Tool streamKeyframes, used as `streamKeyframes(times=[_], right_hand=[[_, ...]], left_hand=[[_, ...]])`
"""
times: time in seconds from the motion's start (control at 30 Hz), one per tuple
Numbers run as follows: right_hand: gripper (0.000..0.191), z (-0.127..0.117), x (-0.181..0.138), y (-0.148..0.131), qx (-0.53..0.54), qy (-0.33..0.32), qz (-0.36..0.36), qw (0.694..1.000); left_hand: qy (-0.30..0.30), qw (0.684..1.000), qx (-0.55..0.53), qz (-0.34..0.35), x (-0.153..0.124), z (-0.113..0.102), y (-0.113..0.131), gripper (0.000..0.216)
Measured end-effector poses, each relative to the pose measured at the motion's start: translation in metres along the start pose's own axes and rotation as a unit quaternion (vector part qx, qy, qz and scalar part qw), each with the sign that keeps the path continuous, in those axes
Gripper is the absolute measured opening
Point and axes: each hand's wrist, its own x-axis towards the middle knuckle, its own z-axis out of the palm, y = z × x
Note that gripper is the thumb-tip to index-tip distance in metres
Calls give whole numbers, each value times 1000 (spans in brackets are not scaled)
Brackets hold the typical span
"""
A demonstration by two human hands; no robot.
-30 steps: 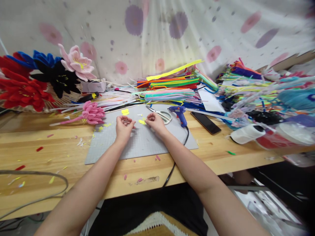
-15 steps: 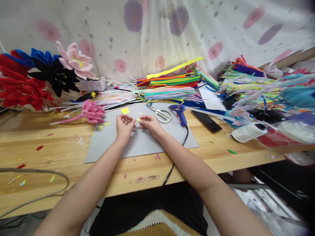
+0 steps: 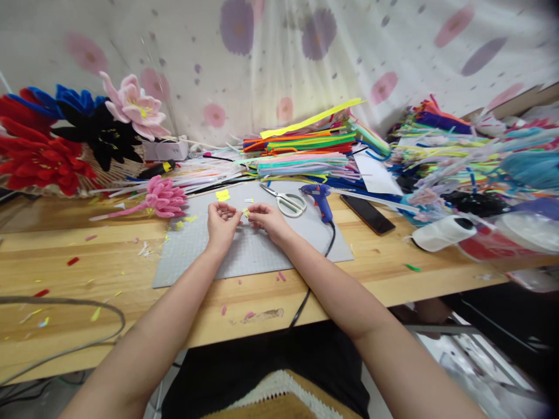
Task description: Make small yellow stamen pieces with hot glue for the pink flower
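My left hand (image 3: 222, 222) and my right hand (image 3: 269, 220) meet over a grey cutting mat (image 3: 253, 250) on the wooden table. Both have curled fingers pinching a small yellow piece (image 3: 246, 213) between them. A loose yellow scrap (image 3: 222, 195) lies on the mat just beyond my left hand. Scissors (image 3: 283, 201) and a blue glue gun (image 3: 321, 199) lie on the mat right of my right hand.
A pink pipe-cleaner flower (image 3: 163, 199) lies left of the mat. Red, black, blue and pink flowers (image 3: 65, 139) stand at back left. Stacks of coloured pipe cleaners (image 3: 305, 151) fill the back and right. A phone (image 3: 367, 214) and a white tape roll (image 3: 443, 233) lie right.
My right hand has moved left with the yellow piece until its fingertips meet my left hand. The left hand has hardly moved.
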Motion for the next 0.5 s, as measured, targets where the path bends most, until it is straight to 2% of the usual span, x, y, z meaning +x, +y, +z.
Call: streamKeyframes(times=[0.5], right_hand=[[15,1,-1,-2,-5,2,0,1000]], left_hand=[[0,1000,6,14,1,-1,-1,44]])
